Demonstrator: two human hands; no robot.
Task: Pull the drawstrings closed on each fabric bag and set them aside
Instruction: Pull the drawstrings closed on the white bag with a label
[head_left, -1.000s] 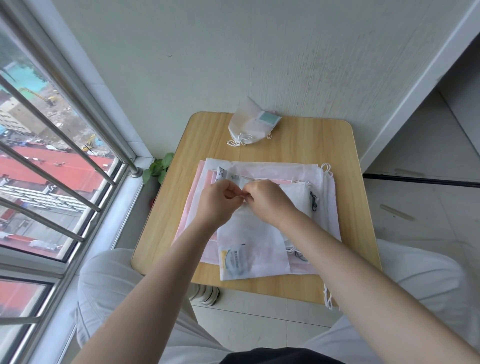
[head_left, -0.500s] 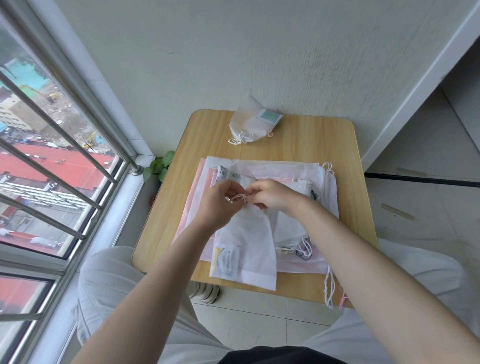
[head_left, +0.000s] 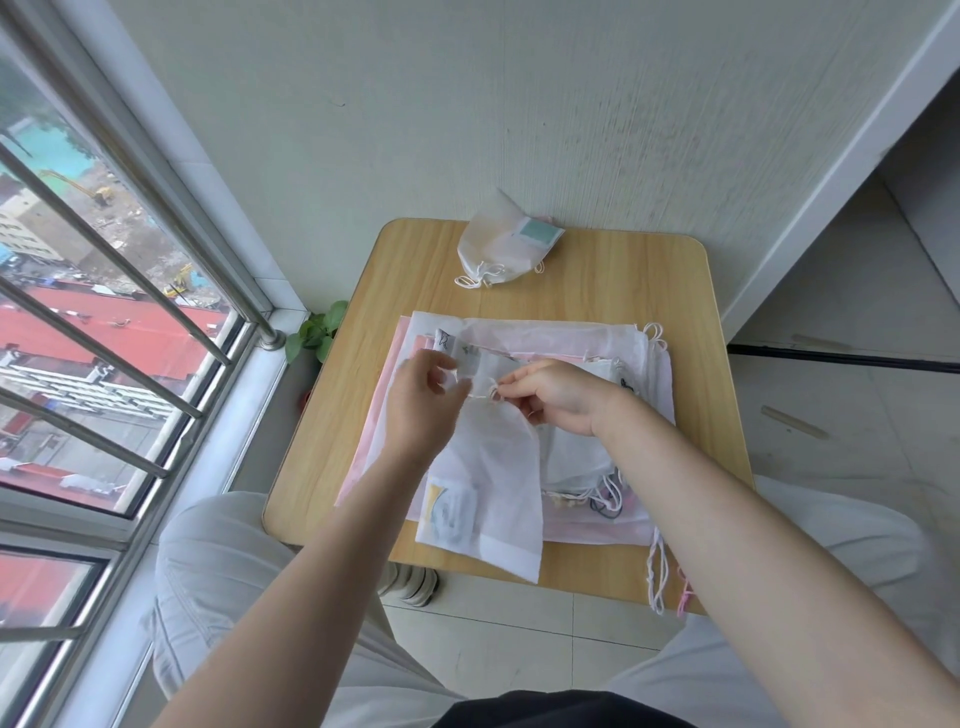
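Now gathered to a narrow neck where a second ago lay flat and wide: white bag, atop the stack on the table. Pinching that neck's drawstring, right hand; just left of the neck, left hand, fingers loosely apart, grip on cord unclear. Nearly closed; beyond the stack, finished bag set aside.

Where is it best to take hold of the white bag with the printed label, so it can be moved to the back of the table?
Grip the white bag at its gathered neck, from above. The mouth is already bunched narrow there, where the right hand pinches it, and the flat body hangs limp below.
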